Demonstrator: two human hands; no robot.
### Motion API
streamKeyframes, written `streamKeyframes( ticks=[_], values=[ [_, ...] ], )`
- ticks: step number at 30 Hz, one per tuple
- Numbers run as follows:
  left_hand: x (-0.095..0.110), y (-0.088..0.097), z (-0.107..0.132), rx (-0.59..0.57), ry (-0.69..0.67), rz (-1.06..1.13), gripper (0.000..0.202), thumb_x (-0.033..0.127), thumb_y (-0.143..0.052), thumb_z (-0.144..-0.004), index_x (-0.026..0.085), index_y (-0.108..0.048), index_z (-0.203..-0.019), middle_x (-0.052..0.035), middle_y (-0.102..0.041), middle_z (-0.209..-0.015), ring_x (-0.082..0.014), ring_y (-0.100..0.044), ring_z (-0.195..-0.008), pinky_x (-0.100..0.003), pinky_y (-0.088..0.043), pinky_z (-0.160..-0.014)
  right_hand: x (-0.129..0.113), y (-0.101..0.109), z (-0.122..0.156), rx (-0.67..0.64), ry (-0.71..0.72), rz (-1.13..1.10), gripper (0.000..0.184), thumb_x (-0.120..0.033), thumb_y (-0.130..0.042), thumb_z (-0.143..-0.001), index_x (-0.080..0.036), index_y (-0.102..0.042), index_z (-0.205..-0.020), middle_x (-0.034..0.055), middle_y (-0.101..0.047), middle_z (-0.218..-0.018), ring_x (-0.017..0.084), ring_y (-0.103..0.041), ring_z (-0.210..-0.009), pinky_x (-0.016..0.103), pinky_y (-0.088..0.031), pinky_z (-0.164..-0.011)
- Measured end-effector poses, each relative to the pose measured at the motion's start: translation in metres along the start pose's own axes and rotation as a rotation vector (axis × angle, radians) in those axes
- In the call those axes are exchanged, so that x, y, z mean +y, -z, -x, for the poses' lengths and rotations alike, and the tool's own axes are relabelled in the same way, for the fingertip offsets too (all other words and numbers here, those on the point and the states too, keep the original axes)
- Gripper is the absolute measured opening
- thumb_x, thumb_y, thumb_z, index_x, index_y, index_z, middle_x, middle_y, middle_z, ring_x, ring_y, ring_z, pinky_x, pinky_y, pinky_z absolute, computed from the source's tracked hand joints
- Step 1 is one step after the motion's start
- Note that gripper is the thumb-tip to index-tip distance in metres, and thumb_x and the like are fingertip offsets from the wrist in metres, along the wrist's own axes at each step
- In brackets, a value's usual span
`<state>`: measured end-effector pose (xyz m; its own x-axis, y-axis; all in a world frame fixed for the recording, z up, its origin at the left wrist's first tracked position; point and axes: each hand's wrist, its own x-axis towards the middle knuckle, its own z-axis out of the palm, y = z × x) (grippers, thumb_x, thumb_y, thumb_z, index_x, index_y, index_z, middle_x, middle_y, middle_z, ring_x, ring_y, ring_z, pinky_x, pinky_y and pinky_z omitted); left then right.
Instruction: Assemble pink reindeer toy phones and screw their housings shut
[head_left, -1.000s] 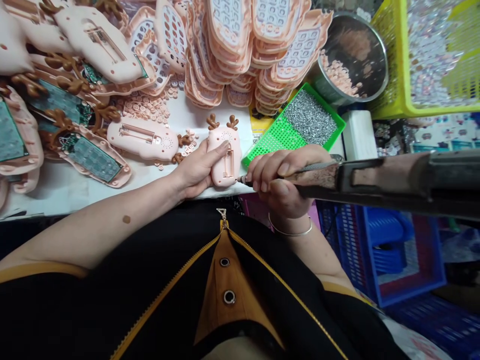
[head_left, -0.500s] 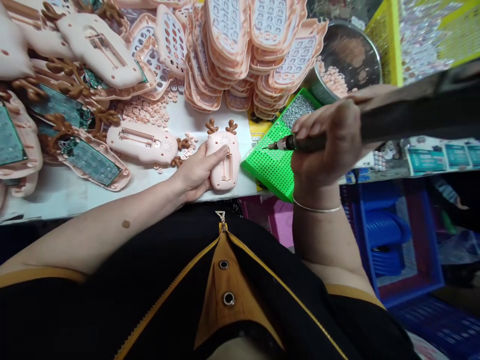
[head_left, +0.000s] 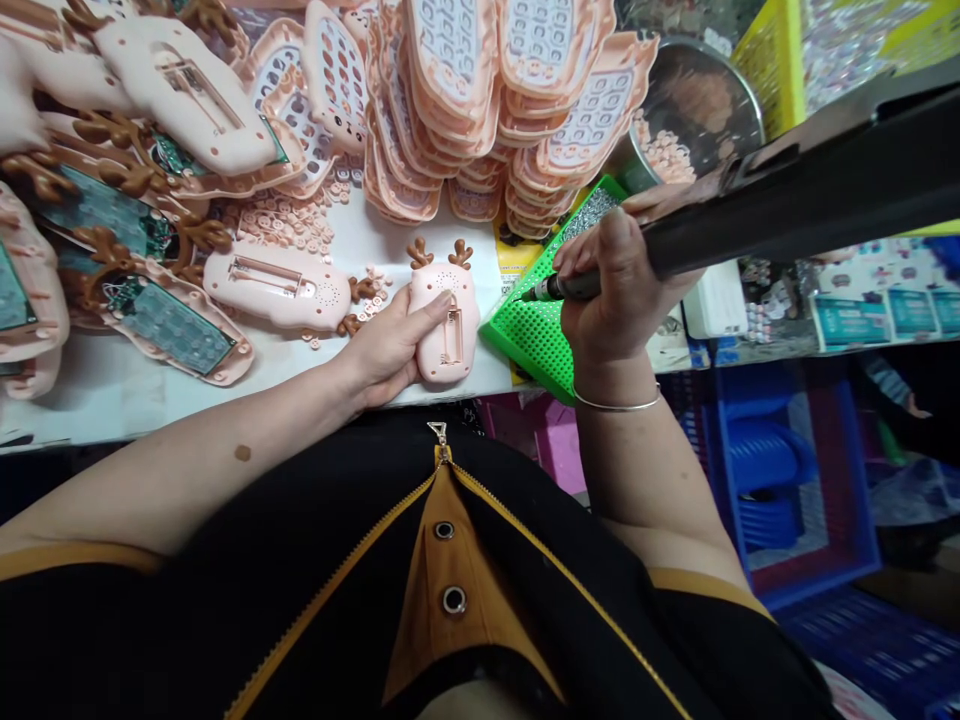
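Observation:
My left hand (head_left: 401, 345) is closed around a pink toy phone (head_left: 444, 340) with brown antlers, its back and bare battery slot facing up. The thumb presses on the back near the slot. In my right hand (head_left: 619, 290) is a black electric screwdriver (head_left: 780, 205), tilted, with its bit pointing left. That tip is over the left part of a green perforated tray (head_left: 536, 340). Small silver screws (head_left: 592, 212) lie heaped at the tray's far end. Whether the tip carries a screw is too small to tell.
Stacked pink front shells (head_left: 454, 60) stand behind the tray. At left lie several toy phones (head_left: 277, 285), some showing green circuit boards (head_left: 176, 320), and loose pink buttons (head_left: 289, 228). A metal bowl (head_left: 750, 110) and a yellow basket (head_left: 776, 75) stand at back right.
My right hand has moved left with the screwdriver, bringing its tip closer to the toy phone. My left hand keeps its hold on the phone, nearly still.

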<state>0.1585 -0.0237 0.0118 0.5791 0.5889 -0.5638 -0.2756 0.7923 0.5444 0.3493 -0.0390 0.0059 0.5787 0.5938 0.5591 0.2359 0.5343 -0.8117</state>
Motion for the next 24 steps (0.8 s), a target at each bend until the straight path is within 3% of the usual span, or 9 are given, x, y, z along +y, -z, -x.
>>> streamKeyframes(
  ticks=[5, 9, 14, 17, 20, 24],
  values=[
    [0.0, 0.0, 0.001, 0.003, -0.007, -0.022, 0.025, 0.02, -0.066, -0.093, 0.021, -0.059, -0.117, -0.0021, -0.071, -0.097, -0.0213, -0.068, -0.105, -0.051, -0.05, -0.107, -0.001, -0.003, 0.001, -0.008, 0.014, 0.081, 0.044, -0.059, -0.078, -0.078, -0.029, -0.047, -0.074, -0.0092, -0.048, -0.057, 0.008, -0.04, -0.04, 0.031, -0.044, -0.045],
    [-0.001, 0.002, 0.0, -0.01, -0.012, -0.041, 0.03, 0.022, -0.069, -0.092, 0.022, -0.06, -0.119, -0.0019, -0.071, -0.096, -0.0204, -0.068, -0.102, -0.049, -0.051, -0.105, -0.003, -0.005, -0.001, 0.01, 0.048, 0.096, 0.045, -0.064, -0.079, -0.074, -0.029, -0.052, -0.079, -0.0094, -0.046, -0.059, 0.007, -0.035, -0.039, 0.031, -0.041, -0.043],
    [-0.003, 0.003, 0.0, -0.003, -0.024, -0.03, 0.028, 0.021, -0.071, -0.09, 0.022, -0.06, -0.116, -0.0007, -0.07, -0.093, -0.0165, -0.067, -0.09, -0.044, -0.053, -0.1, -0.025, -0.009, 0.001, 0.08, 0.083, 0.042, 0.05, -0.066, -0.076, -0.076, -0.028, -0.044, -0.073, -0.0098, -0.038, -0.058, 0.006, -0.034, -0.038, 0.029, -0.041, -0.042],
    [-0.004, 0.001, 0.0, 0.003, -0.044, -0.031, 0.023, 0.02, -0.068, -0.092, 0.021, -0.06, -0.114, -0.001, -0.07, -0.092, -0.0154, -0.067, -0.086, -0.042, -0.053, -0.098, -0.049, -0.015, 0.01, -0.079, 0.051, -0.024, 0.045, -0.062, -0.063, -0.089, -0.028, -0.04, -0.07, -0.0096, -0.027, -0.053, 0.008, -0.038, -0.037, 0.027, -0.041, -0.041],
    [-0.005, -0.001, 0.0, -0.007, -0.062, -0.043, 0.019, 0.021, -0.066, -0.094, 0.02, -0.059, -0.112, -0.0013, -0.07, -0.091, -0.0154, -0.066, -0.085, -0.042, -0.054, -0.097, -0.069, -0.024, 0.026, -0.264, 0.074, -0.116, 0.038, -0.059, -0.06, -0.092, -0.029, -0.044, -0.074, -0.0096, -0.025, -0.049, 0.01, -0.038, -0.034, 0.028, -0.04, -0.039],
    [-0.007, -0.003, 0.001, -0.026, -0.092, -0.036, 0.012, 0.02, -0.064, -0.094, 0.02, -0.058, -0.104, 0.0002, -0.066, -0.084, -0.015, -0.065, -0.081, -0.042, -0.053, -0.096, -0.076, -0.034, 0.05, -0.266, 0.094, -0.242, 0.021, -0.049, -0.067, -0.089, -0.035, -0.052, -0.087, -0.0106, -0.036, -0.049, 0.013, -0.038, -0.033, 0.032, -0.044, -0.04]
  ],
)
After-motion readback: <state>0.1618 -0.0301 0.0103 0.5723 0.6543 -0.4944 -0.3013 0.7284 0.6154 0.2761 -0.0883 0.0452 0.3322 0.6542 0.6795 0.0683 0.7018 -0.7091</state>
